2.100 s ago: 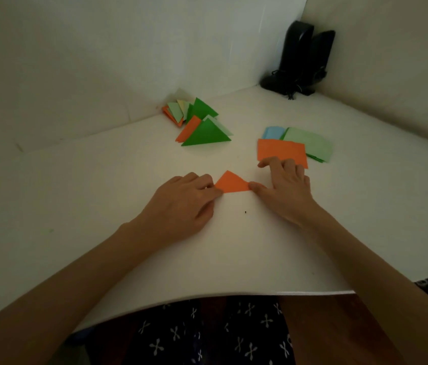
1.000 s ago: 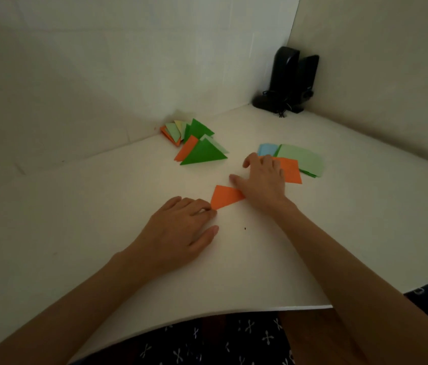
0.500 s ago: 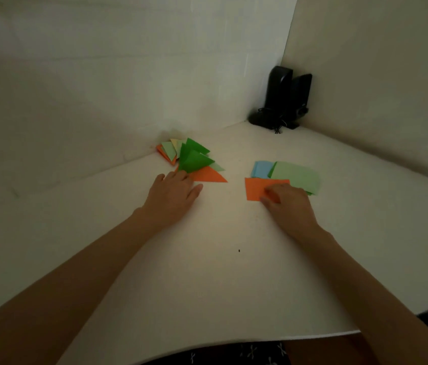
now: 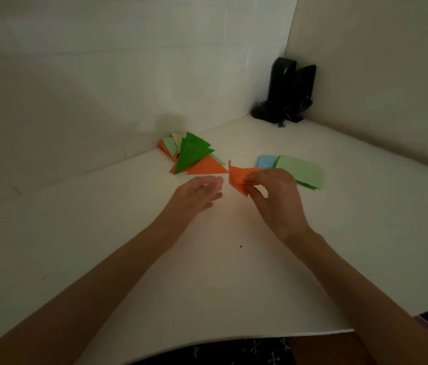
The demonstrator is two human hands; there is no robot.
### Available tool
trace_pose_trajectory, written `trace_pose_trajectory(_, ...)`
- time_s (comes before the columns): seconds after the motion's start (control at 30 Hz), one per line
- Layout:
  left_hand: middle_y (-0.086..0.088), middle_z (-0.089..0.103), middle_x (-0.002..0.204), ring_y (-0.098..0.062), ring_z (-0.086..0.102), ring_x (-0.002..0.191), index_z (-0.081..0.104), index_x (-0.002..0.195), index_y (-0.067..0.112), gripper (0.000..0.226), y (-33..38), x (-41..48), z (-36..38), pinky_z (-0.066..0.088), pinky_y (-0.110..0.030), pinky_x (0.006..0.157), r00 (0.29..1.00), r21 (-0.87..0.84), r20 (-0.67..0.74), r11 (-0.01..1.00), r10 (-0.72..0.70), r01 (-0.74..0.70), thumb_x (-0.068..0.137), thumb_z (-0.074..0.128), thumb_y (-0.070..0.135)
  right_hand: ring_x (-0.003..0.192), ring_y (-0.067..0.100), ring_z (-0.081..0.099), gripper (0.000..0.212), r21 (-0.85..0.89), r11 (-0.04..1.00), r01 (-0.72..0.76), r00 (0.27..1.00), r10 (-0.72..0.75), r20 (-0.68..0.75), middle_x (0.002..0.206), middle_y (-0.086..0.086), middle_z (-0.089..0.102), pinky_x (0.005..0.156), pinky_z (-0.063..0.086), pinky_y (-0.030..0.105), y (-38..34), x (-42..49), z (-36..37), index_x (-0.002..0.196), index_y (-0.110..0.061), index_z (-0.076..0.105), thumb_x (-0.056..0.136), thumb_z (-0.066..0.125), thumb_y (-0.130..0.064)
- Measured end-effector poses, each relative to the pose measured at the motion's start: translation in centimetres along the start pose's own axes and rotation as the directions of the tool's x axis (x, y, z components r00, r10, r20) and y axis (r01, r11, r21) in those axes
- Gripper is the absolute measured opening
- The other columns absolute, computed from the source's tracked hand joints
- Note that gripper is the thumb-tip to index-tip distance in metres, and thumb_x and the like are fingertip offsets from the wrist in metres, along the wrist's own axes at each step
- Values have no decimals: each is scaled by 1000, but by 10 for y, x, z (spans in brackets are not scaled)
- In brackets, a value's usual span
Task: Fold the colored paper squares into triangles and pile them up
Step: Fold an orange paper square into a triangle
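Note:
My right hand [image 4: 273, 192] pinches an orange paper square [image 4: 238, 177] and holds it lifted off the table, left of the stack of unfolded squares. That stack shows a light green sheet [image 4: 301, 171] on top and a blue sheet [image 4: 264, 161] under it. My left hand [image 4: 198, 192] hovers open and empty just below the pile of folded triangles [image 4: 192, 154]. An orange triangle [image 4: 207, 166] lies at the pile's front, with dark green ones above it.
A white table [image 4: 207, 272] sits in a corner of white walls. Two black speakers [image 4: 286, 88] with cables stand in the far corner. The table's front edge runs near my lap.
My left hand slid the folded orange triangle onto the pile and drew back. My right hand took the orange square from the stack and lifted it toward the middle.

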State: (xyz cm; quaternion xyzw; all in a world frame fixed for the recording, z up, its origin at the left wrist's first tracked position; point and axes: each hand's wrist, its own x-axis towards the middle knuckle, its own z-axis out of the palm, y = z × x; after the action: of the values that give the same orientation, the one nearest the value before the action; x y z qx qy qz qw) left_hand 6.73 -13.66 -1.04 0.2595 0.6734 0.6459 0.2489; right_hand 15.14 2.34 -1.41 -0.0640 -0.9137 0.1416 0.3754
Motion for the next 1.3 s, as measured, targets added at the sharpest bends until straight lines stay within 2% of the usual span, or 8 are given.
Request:
trace_pose_trajectory(0.1,-6,64,105,-16,63,95,57,105,18,45,4,-6,3,49,-29,88,996,-355,54,931,-67,82,67,58,44,84,27,62,7,64,989,136,991,-136,-9,87,3,69,80,39,33,-21,1,10,83,-11,69,76,66,-11)
trace_pose_trajectory(0.23,-2,70,92,-10,67,81,60,104,9,19,-2,-11,-6,55,-23,72,996,-455,-48,890,-76,46,89,52,18,95,24,59,17,109,968,224,972,-230,47,101,3,67,88,41,34,-26,-5,25,96,-10,69,88,60,-21)
trace_pose_trajectory(0.4,-8,70,86,-10,68,71,59,100,-1,23,-10,-18,-23,57,-23,68,984,-528,-97,846,-148,75,96,37,0,119,26,48,49,126,923,363,864,-384,326,129,9,54,104,36,43,-19,-21,28,127,-14,56,89,54,-45)
trace_pose_trajectory(0.63,-9,71,85,-14,68,73,59,98,1,21,-8,-22,-23,58,-32,70,987,-619,19,773,-159,136,93,39,-1,106,29,59,29,30,903,429,900,-430,69,110,10,65,100,39,42,-28,-18,25,105,-10,71,99,48,-27)
trace_pose_trajectory(0.87,-4,70,92,-14,68,78,61,108,15,45,-10,-22,-29,56,-29,77,995,-619,61,779,-79,100,84,35,-13,97,21,49,20,193,960,201,980,-195,-49,100,7,62,89,38,25,-33,-21,22,90,-4,70,92,55,-18)
trace_pose_trajectory(1.0,-3,70,93,-16,69,82,62,108,16,30,-9,-24,-24,56,-27,78,996,-585,82,807,-43,83,85,47,3,87,14,42,21,289,957,8,1000,-10,4,86,-6,50,79,32,14,-38,-22,21,84,-10,68,89,52,-23)
trace_pose_trajectory(1.17,-4,66,105,-25,67,96,61,108,25,36,-13,-31,-17,55,-27,80,984,-217,-131,965,123,-150,75,71,15,78,10,39,20,364,925,-109,994,91,66,75,-8,49,73,31,14,-43,-23,20,79,-15,60,89,46,-26)
trace_pose_trajectory(1.3,1,63,102,-13,67,87,64,102,24,29,-10,-32,-16,54,-21,72,965,-192,-205,960,165,-206,82,63,2,80,7,41,8,377,918,-122,991,90,101,77,-14,50,75,32,14,-45,-24,20,82,-25,54,87,49,-26)
